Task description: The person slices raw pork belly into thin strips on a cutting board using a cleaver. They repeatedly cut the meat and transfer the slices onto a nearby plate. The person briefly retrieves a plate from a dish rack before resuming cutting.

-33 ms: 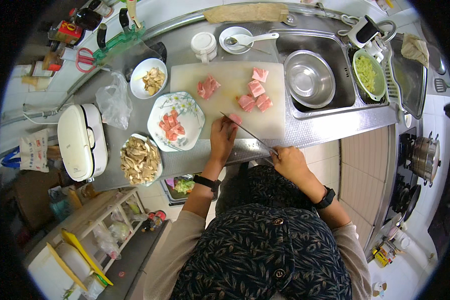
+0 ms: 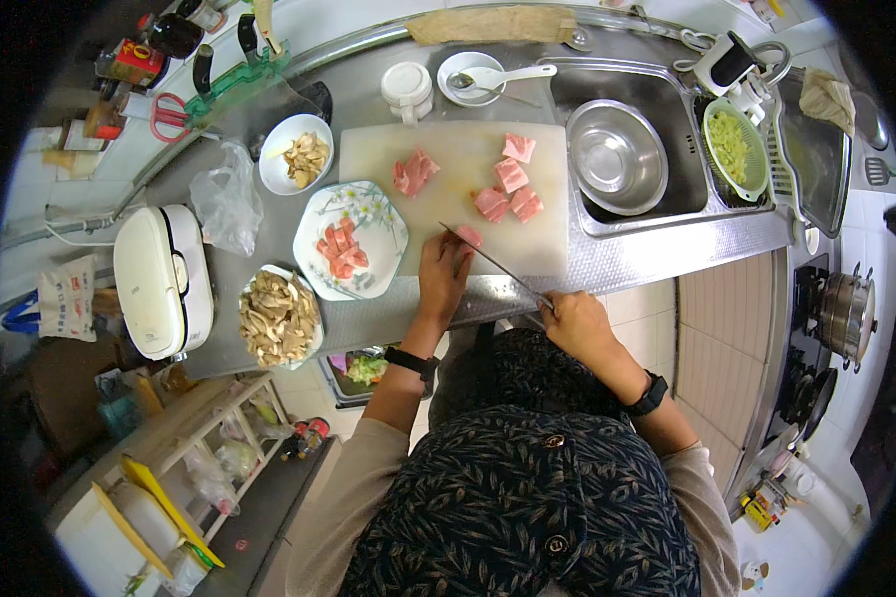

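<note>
The right hand (image 2: 575, 320) is closed round the handle of the knife (image 2: 508, 269), and the blade slants away up and to the left over the board (image 2: 458, 139). Here's the left hand (image 2: 442, 279), fingers bent down at the near edge of the board, right by the blade; whether they grip anything, I can't tell. Just past the steel sits a small slice of meat (image 2: 471, 235), close to those fingertips.

Out across the board now: a chunk (image 2: 415, 174) on the left, four cubes (image 2: 510, 177) bunched to the right. Over to the left, a flowered plate (image 2: 381, 257) overlaps the board's edge, with cut strips (image 2: 341, 249) piled in its middle. Below it, a heap of mushrooms (image 2: 281, 313); above, a white bowl (image 2: 277, 145) of pale pieces.

Behind the board stands a lidded cup (image 2: 406, 88), and beside that a small dish (image 2: 448, 72) with two spoons. To the right, a steel bowl (image 2: 617, 154) sits in the sink (image 2: 682, 129), chopped greens (image 2: 729, 144) in a basket beyond. Far left on the tabletop (image 2: 174, 179): a clear bag (image 2: 229, 204) and a white appliance (image 2: 152, 284).
</note>
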Demonstrator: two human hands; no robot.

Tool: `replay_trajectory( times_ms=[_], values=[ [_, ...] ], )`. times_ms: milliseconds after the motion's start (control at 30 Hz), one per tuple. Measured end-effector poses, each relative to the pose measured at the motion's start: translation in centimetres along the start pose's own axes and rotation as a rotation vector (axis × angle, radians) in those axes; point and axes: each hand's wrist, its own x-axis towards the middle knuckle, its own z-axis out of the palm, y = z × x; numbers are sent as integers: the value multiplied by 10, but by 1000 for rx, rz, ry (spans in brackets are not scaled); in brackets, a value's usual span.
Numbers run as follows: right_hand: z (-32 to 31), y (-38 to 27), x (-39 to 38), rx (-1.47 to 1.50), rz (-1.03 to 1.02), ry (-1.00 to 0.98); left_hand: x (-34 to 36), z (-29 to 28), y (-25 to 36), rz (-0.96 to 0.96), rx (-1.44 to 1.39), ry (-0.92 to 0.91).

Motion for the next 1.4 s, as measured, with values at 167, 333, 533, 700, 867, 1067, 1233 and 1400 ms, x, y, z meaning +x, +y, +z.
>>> replay_trajectory(
  times_ms=[167,333,533,700,867,1067,1233,1400],
  values=[
    [1,-8,-3,-70,13,-20,2,-2,-3,19,22,-28],
    [-5,-19,1,-116,35,-114,2,-3,-3,5,3,-13],
    [16,-12,35,-122,-55,-50,5,-1,-6,81,-41,14],
    [41,-9,54,-84,10,6,6,-3,-8,100,17,-17],
    [15,8,54,17,28,5,4,0,-9,51,-27,11],
    [-26,54,13,445,291,-127,10,-2,1,8,68,-31],
    [-26,104,-15,667,534,-388,25,-8,4,116,190,-354],
    [-3,125,-3,806,596,-660,27,2,-1,46,107,-272]
  ],
)
